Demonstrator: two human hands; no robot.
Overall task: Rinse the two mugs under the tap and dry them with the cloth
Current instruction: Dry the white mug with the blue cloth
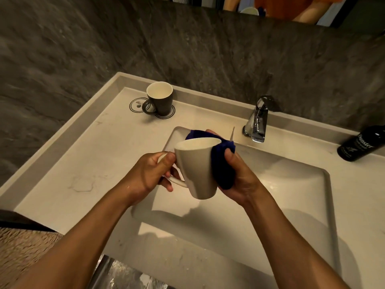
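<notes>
A white mug (195,163) is held upright over the sink basin (291,184). My left hand (152,174) grips its handle. My right hand (239,176) presses a dark blue cloth (220,157) against the mug's right and far side. A dark grey mug (159,99) with a pale inside stands upright on a round coaster (166,115) at the back left of the counter, handle toward me. The chrome tap (257,122) stands behind the basin, with no water running.
A black bottle (362,142) lies tilted on the counter at the right edge. A second round coaster (136,105) sits left of the grey mug. A dark stone wall rises behind the counter. A beige towel (23,247) shows at the lower left.
</notes>
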